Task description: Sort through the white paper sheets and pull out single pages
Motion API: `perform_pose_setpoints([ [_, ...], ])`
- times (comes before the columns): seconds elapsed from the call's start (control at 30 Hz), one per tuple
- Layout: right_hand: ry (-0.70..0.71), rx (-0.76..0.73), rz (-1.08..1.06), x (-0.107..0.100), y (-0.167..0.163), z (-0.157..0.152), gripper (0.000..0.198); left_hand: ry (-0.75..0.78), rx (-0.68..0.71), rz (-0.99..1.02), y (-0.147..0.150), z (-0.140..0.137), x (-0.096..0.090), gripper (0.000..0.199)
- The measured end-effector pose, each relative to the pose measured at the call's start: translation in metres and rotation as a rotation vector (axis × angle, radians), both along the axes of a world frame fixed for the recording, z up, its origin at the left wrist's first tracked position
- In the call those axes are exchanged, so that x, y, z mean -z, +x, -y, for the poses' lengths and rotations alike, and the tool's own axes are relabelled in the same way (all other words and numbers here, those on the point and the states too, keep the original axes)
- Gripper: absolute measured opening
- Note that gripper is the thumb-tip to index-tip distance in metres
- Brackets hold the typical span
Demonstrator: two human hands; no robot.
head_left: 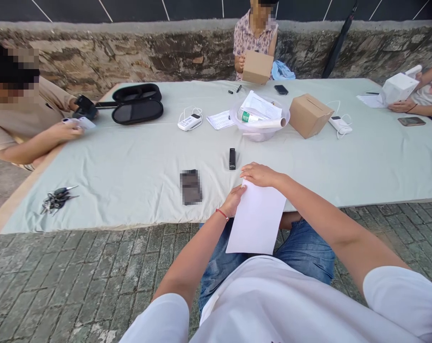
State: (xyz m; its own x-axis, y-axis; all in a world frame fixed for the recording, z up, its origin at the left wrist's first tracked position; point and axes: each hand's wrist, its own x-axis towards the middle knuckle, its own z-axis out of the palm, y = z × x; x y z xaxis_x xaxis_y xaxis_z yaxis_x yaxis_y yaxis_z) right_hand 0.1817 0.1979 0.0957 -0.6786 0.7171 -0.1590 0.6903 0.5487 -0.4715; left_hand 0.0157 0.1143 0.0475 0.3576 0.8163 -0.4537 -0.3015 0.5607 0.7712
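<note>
— How were you holding it?

— My left hand (233, 200) pinched the left edge of the white sheet of paper (256, 220) near its top corner, thumb over the face. My right hand (259, 174) lay curled over the sheet's top edge, fingers closed on it.

— Which way did the sheet run?

— Its long axis ran from the table edge (130, 224) down toward my lap, leaning slightly to the lower left of the frame. The top end pointed at the table; the bottom hung over my jeans (305, 247).

— And relative to your grip?

— Nearly all of it lay below both hands, at centre frame.

— Anything close by?

— A small black device (232, 158) lay on the grey cloth (137, 162) just left of my right hand, and a blurred dark phone (190, 186) farther left. Keys (56, 198) lay at the left edge.
</note>
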Motion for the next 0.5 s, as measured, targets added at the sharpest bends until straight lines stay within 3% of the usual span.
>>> perform_pose_setpoints([
  [0.17,-0.015,0.118,-0.061,-0.006,0.009,0.002,0.042,-0.016,-0.054,0.021,-0.004,-0.001,0.007,0.042],
  [0.33,-0.118,0.178,0.090,-0.003,0.022,0.006,0.035,-0.036,-0.216,0.000,-0.010,-0.007,0.019,0.042],
  [0.43,-0.085,0.207,0.124,0.006,0.023,0.006,0.030,-0.014,-0.196,-0.072,-0.012,-0.013,0.022,0.039],
  [0.5,-0.063,0.205,0.127,0.012,0.022,0.005,0.029,0.078,-0.176,-0.121,-0.014,-0.019,0.021,0.033],
])
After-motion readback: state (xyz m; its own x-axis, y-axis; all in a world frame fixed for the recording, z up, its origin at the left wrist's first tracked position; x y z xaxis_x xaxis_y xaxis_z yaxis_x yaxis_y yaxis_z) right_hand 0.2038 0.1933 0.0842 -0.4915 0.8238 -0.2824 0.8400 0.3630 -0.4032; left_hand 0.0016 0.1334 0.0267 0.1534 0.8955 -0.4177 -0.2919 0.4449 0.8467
